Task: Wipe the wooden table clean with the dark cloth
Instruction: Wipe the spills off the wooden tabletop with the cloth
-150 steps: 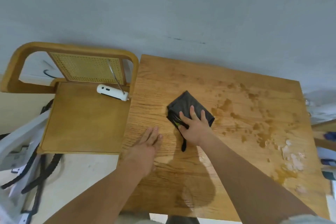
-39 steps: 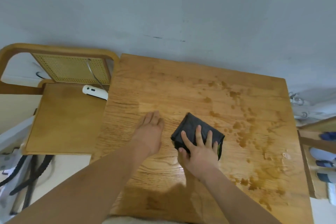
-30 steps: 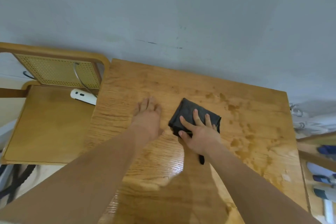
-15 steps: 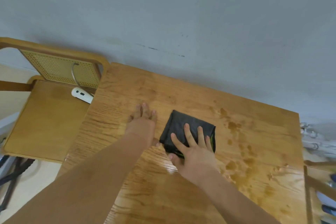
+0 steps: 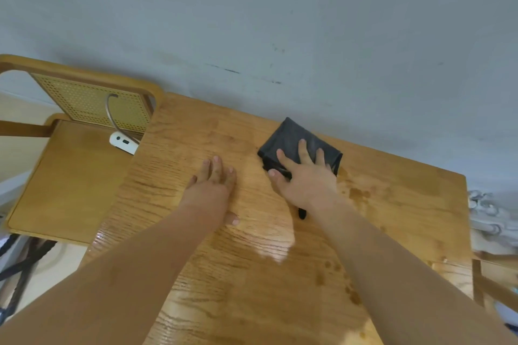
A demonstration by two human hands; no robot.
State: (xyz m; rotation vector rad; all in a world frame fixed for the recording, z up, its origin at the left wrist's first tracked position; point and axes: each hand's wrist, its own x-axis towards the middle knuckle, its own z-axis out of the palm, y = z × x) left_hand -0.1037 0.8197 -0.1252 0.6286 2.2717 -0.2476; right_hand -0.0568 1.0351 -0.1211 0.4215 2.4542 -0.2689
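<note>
A right hand point(image 5: 305, 182) pressed flat, fingers spread, on a folded dark grey cloth point(image 5: 294, 140); the left hand point(image 5: 213, 190) lay open-palmed on the stained wooden table point(image 5: 392, 204).

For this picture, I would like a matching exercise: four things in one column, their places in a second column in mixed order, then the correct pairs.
1 dark cloth
2 left hand
3 white device
4 brown stains

a on the chair seat
b palm down on the table
c under the right hand
d spread over the table's right part

Pairs: 1-c, 2-b, 3-a, 4-d
</note>
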